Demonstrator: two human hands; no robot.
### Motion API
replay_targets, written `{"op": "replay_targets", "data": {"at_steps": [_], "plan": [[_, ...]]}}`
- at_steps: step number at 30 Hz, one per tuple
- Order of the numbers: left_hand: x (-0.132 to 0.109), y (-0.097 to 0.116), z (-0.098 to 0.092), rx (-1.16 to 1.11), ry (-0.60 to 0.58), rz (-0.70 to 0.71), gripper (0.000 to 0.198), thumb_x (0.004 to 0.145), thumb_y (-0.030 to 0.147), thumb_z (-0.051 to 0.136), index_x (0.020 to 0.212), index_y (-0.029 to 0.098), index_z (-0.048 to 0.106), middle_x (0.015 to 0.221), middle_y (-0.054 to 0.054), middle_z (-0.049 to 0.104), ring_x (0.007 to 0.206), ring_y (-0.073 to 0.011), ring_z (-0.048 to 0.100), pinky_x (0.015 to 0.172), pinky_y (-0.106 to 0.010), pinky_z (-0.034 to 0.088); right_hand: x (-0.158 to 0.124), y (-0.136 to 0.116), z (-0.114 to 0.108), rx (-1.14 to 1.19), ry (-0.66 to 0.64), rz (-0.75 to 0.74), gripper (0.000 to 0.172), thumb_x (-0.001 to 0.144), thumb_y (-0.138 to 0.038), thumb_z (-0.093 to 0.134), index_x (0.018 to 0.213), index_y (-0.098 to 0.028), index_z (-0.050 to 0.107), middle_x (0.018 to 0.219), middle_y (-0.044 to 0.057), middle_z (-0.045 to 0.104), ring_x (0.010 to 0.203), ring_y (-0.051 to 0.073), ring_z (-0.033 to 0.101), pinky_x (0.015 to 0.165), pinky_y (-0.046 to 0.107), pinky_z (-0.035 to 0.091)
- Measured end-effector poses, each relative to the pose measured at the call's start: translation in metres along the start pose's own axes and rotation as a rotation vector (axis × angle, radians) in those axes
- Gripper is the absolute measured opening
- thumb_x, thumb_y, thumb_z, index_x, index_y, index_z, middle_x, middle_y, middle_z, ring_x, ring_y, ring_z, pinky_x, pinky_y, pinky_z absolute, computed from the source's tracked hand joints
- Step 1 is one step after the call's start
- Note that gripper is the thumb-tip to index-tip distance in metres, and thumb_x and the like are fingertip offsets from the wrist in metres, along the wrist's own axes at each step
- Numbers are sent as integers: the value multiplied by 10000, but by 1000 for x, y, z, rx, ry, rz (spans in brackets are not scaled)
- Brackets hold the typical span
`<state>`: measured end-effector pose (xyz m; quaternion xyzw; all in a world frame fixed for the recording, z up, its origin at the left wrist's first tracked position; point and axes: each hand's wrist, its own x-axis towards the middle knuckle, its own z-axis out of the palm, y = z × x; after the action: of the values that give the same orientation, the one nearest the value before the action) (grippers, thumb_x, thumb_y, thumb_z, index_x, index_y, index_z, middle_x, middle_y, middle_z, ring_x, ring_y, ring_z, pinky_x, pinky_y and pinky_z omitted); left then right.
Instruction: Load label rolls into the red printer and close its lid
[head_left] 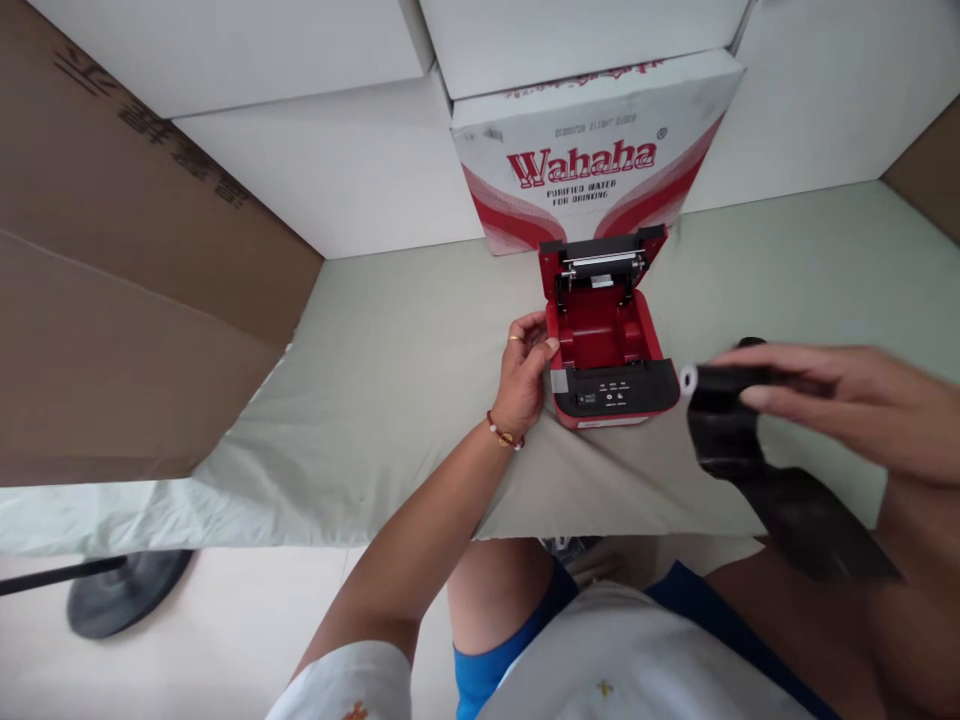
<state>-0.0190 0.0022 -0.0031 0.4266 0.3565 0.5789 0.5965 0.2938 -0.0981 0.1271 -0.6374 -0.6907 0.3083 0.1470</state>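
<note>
A small red and black printer [615, 395] sits on the green cloth with its lid [551, 268] raised and its red inner bay showing. My left hand [523, 375] grips the printer's left side, thumb on the rim and fingers partly hidden against the wall. To the right of the printer, my right hand [832, 390] holds a black ribbon roll [724, 385] between thumb and fingers. The roll's white core end points toward the printer, and a long loose strip of black film hangs down from it. This hand is somewhat blurred.
Behind the printer a white and red Wahaha carton [585, 160] leans against white boxes [360, 170]. A large brown cardboard box [135, 300] stands at the left. The green cloth [390, 400] ends at a front edge above my legs. A round black base [127, 595] rests on the floor.
</note>
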Motion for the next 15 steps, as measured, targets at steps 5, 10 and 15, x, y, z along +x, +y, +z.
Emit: {"op": "replay_targets", "data": {"at_steps": [5, 10, 15], "plan": [[-1, 2, 0, 3, 0, -12, 596, 771, 593, 930, 1199, 271, 667, 1328, -54, 716, 1300, -255, 659, 1167, -413, 516, 2, 12, 48, 159, -138, -14, 352, 1049, -359, 579, 1338, -293, 769, 1400, 148, 788, 1281, 345, 747, 1138, 508, 566], [-1, 3, 0, 0, -13, -12, 580, 790, 591, 914, 1211, 286, 657, 1350, -42, 699, 1316, -243, 652, 1178, -401, 498, 12, 30, 20, -107, 187, 48, 361, 1082, -417, 546, 1361, -315, 751, 1393, 193, 761, 1211, 345, 732, 1077, 519, 539], [0, 1, 0, 6, -15, -9, 584, 793, 584, 912, 1212, 277, 644, 1334, -51, 708, 1305, -250, 662, 1170, -418, 502, 36, 84, -8, -312, 6, -83, 553, 914, -118, 625, 1435, -256, 753, 1562, 237, 668, 1434, 340, 640, 1221, 519, 433]]}}
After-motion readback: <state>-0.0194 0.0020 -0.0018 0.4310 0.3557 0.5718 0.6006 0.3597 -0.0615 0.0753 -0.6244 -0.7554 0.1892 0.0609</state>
